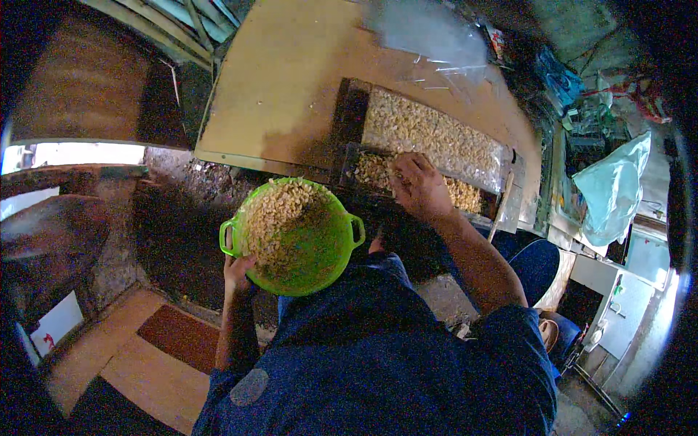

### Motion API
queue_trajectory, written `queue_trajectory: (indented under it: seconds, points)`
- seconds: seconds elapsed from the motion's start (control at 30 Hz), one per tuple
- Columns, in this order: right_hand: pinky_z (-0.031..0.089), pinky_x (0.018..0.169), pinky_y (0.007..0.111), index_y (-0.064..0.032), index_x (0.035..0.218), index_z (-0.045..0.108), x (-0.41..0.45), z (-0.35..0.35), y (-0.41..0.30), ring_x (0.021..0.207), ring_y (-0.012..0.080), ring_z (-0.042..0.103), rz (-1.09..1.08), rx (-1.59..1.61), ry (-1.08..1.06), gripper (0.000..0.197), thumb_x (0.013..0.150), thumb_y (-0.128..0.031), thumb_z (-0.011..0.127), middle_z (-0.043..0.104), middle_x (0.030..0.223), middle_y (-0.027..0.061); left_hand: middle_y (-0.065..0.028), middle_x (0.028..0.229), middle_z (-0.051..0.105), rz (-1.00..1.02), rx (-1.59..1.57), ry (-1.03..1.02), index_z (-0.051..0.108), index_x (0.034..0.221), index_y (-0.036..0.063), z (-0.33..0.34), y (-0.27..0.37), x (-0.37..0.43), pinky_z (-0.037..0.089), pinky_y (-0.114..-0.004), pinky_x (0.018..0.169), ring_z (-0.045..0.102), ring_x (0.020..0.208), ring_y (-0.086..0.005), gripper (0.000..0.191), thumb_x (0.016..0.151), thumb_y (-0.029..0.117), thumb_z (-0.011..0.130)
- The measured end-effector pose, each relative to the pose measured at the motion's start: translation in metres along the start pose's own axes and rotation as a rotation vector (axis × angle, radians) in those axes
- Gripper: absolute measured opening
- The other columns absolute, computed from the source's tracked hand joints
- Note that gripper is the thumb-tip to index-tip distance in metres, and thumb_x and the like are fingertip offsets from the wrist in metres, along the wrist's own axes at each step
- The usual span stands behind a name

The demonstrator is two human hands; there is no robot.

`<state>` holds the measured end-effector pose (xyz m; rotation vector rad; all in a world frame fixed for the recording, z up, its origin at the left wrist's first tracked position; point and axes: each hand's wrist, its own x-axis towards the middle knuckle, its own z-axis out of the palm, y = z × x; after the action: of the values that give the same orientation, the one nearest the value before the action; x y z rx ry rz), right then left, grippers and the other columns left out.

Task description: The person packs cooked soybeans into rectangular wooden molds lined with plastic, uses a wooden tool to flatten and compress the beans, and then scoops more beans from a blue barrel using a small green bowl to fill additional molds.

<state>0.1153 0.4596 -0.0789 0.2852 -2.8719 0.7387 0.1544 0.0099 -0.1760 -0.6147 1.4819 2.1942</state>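
Note:
My left hand (239,270) grips the rim of a lime-green plastic basin (332,242) just below its left loop handle. Pale tan flaky pieces (275,218) are heaped on the basin's left side, and its green floor shows on the right. My right hand (417,182) lies on similar loose flakes (463,195) in a narrow dark trough at the table edge. Its fingertips are partly hidden, so whether they hold any flakes is unclear. Directly behind the trough is a rectangular layer of flakes (431,128), with a shiny, plastic-like right end.
The tan tabletop (278,82) extends beyond the trough, with a translucent plastic sheet (431,32) at its far side. A thin wooden stick (502,204) leans by the trough's right end. A pale blue-green plastic bag (616,185) hangs right. Cardboard (163,359) covers floor at lower left.

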Motion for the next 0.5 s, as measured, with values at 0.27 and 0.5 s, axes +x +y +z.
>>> queue_trajectory:
  seconds: [0.27, 0.5]
  points:
    - [0.049, 0.093, 0.044, -0.0061, 0.106, 0.062, 0.002, 0.000, -0.004, 0.109, 0.0341, 0.056, -0.275, -0.134, 0.020, 0.031, 0.080, -0.021, 0.069, 0.060, 0.112, 0.0143, -0.0201, 0.139, 0.045, 0.005, 0.017, -0.010, 0.028, 0.147, 0.0079, 0.010, 0.005, 0.000, 0.045, -0.052, 0.100, 0.050, 0.123, -0.0367, 0.074, 0.080, -0.004, 0.058]
    - [0.048, 0.094, 0.044, -0.0085, 0.107, 0.062, -0.027, -0.009, 0.027, 0.111, 0.0326, 0.055, -0.075, -0.096, -0.001, 0.031, 0.080, -0.023, 0.070, 0.060, 0.112, 0.0120, -0.0207, 0.139, 0.045, 0.007, 0.020, -0.006, 0.028, 0.147, 0.0080, 0.016, 0.009, -0.003, 0.045, -0.053, 0.100, 0.050, 0.123, -0.0375, 0.076, 0.079, -0.005, 0.059]
